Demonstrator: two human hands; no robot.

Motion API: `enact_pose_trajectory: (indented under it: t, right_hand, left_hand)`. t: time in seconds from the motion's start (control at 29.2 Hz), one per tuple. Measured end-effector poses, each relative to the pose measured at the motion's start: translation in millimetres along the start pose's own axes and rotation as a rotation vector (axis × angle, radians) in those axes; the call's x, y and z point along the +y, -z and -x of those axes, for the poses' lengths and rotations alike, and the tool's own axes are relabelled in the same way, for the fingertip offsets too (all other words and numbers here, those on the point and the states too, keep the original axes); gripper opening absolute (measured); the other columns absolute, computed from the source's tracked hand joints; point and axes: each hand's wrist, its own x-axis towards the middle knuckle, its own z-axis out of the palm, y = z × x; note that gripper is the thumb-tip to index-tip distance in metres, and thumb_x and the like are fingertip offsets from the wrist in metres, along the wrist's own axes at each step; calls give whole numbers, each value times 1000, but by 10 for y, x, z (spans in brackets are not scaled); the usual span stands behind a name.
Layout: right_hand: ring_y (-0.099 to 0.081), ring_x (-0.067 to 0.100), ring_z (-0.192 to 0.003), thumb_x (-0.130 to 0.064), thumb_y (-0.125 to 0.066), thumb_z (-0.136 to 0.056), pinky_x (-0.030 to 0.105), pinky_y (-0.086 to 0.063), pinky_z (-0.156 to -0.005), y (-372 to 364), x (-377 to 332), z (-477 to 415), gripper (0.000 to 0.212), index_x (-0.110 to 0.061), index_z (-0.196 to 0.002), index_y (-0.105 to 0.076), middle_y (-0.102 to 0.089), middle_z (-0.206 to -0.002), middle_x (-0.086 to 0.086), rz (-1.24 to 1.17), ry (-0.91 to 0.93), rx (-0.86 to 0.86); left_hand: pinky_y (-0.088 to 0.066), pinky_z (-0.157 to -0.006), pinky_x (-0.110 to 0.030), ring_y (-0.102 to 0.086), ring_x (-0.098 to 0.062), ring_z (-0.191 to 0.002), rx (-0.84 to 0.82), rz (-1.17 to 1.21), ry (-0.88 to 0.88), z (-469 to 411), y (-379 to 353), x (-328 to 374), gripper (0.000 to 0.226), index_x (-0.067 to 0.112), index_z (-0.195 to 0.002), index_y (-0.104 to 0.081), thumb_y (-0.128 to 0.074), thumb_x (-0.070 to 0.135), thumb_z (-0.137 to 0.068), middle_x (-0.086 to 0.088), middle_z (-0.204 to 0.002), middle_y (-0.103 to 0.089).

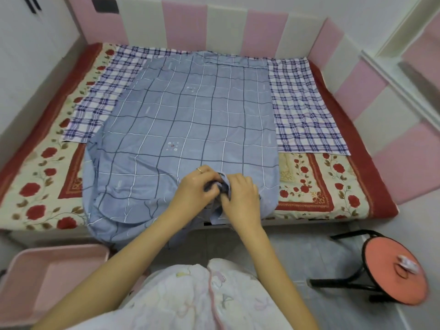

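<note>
Pinched between left hand [197, 186] and right hand [241, 193] at the near edge of the bed [333, 179] — a bunched fold of the blue cloth [190, 110]. Work with grips close together, tugging gently — sparing the flat spread behind.

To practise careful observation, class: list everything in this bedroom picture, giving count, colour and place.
checked cover: one, pale blue, gridded, over the bed's middle
plaid cloth: one, blue and white, under the cover, showing both sides
floral sheet: one, cream with red roses, covering the bed
wall pads: several, pink and white, around the bed
tub: one, pink, floor, lower left
stool: one, salmon seat, black legs, floor, right
hair tie: one, pale, on the stool seat
patterned top: one, pale, bottom centre
left grip: one, ringed, holds the cover's bunched near edge
right grip: one, bare, holds the same bunch
</note>
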Motion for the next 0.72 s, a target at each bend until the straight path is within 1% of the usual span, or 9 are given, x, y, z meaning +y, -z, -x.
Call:
enact_pose_trajectory:
  t: [0.03,0.1,0.24,0.31,0.41,0.48,0.51,0.62,0.72]
  right_hand:
    - [-54,31,-80,-11,-61,-72,34,-36,-66,10,45,-15,15,-10,-87,-62,-59,-85,7,-26,14,70]
    - [-54,27,-75,-8,-59,-71,34,-39,-63,43,111,-45,11,-9,-80,-65,-59,-82,6,-67,32,140]
    - [-55,28,-66,-6,-54,-73,37,-46,-52,87,136,-90,11,-4,-72,-65,-56,-77,9,-132,23,125]
    - [-55,27,-64,-9,-50,-72,33,-42,-50,130,118,-97,14,-5,-69,-63,-56,-73,8,-109,82,106]
    - [-46,23,-57,-21,-37,-73,29,-30,-48,209,-11,-109,21,-10,-62,-51,-49,-63,3,-48,165,65]
    - [-40,22,-56,-26,-33,-77,30,-26,-51,271,-88,-118,19,-15,-62,-39,-41,-61,0,-26,182,-20]
    - [-41,24,-58,-25,-36,-81,32,-27,-52,299,-100,-128,19,-15,-64,-38,-41,-63,0,-17,180,-84]
    - [-45,26,-65,-21,-47,-87,39,-33,-58,356,-90,-196,20,-12,-71,-39,-41,-65,1,12,136,-208]
    - [-45,24,-63,-28,-53,-85,39,-37,-57,370,-67,-227,24,-11,-74,-40,-43,-64,3,39,150,-231]
  left_hand:
    - [-39,-64,-16,-45,-2,-66,2,-6,-14,8,8,-14,26,8,-80,-67,-47,22,-74,1,-77,-57]
    - [-40,-64,-16,-44,-1,-66,-8,-25,-48,21,30,-43,24,6,-80,-67,-49,21,-75,-1,-76,-57]
    - [-44,-63,-21,-51,-3,-67,-27,-52,-63,54,87,-113,16,11,-71,-63,-59,26,-74,7,-72,-57]
    - [-41,-57,-23,-46,-5,-63,17,-139,-18,77,116,-131,14,17,-66,-53,-64,25,-70,11,-67,-51]
    - [-29,-48,-29,-31,-10,-58,88,-250,60,105,54,-110,24,22,-65,-35,-55,9,-64,10,-65,-37]
    - [-23,-49,-29,-25,-12,-59,140,-242,84,139,-38,-88,30,23,-70,-30,-49,1,-62,8,-71,-33]
    - [-23,-50,-28,-27,-13,-61,167,-250,89,163,-76,-85,32,22,-72,-30,-48,-1,-62,6,-77,-34]
    - [-27,-48,-29,-41,-21,-70,240,-267,89,265,-79,-173,31,18,-79,-38,-48,-7,-63,1,-99,-38]
    - [-36,-43,-35,-44,-21,-74,279,-254,73,401,36,-311,25,17,-83,-43,-42,-4,-68,0,-106,-41]
